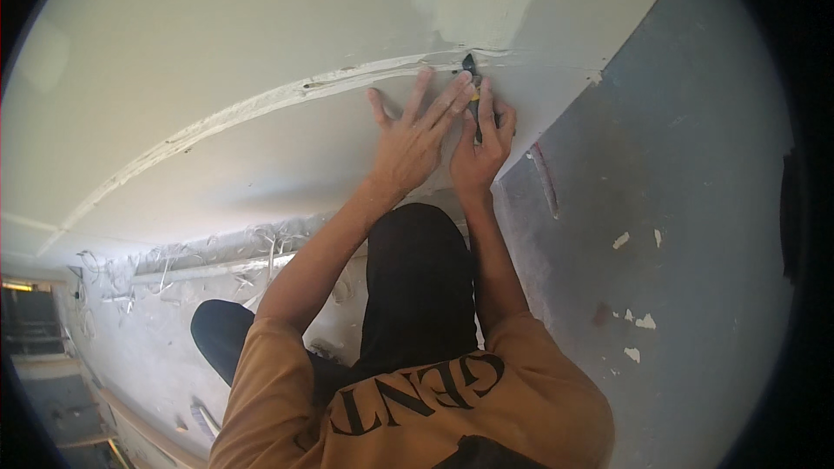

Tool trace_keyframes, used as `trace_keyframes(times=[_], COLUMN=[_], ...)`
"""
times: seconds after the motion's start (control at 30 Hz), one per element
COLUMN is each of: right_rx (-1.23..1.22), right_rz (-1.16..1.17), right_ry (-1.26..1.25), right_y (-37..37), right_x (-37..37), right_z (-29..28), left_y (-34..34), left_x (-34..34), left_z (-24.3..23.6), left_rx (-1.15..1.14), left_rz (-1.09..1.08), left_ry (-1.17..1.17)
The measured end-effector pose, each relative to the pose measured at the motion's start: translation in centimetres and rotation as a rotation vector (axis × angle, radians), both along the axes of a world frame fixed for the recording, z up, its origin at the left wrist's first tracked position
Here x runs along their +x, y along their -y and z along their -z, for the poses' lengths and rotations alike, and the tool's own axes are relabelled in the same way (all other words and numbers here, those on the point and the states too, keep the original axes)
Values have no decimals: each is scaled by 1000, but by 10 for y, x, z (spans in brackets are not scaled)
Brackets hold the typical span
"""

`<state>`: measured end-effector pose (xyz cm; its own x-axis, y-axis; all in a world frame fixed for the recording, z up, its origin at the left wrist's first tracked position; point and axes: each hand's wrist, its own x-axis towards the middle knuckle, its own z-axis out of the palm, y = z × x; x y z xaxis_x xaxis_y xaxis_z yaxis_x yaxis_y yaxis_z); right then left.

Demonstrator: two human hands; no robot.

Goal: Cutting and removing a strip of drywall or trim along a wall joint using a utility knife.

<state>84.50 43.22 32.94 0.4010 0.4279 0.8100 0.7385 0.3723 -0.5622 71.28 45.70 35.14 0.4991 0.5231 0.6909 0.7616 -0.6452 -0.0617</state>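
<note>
A small black-and-yellow hand tool [469, 62] with a dark pointed head stands against the pale wall board [295, 26], its tip at a rough white seam [252, 106]. My right hand [483, 143] is closed round its handle from below; the fingers partly cover it, so I cannot tell its exact kind. My left hand [413, 143] lies with fingers spread on the board just below the seam. Two of its fingertips press at the tool's side, near the yellow part. The seam's filler looks ragged, with a few dark gaps along it.
Beyond the board's right edge lies a grey surface [686, 208] with white flakes [645, 322] and a reddish strip [545, 178]. My dark-trousered knee [417, 278] is between my forearms. Scraps and a long pale strip [208, 269] lie along the board's foot on the left.
</note>
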Motion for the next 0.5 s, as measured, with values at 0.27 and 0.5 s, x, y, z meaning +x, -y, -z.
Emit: trace_keyframes(times=[0.27,0.5], right_rx=[-48,-107], right_rz=[-241,-204], right_ry=[234,402], right_y=[26,25], right_x=[22,32], right_z=[-35,-74], left_y=[5,6], left_x=[-30,-18], left_z=[22,15], left_rx=[81,43], left_rz=[105,68], left_ry=[108,162])
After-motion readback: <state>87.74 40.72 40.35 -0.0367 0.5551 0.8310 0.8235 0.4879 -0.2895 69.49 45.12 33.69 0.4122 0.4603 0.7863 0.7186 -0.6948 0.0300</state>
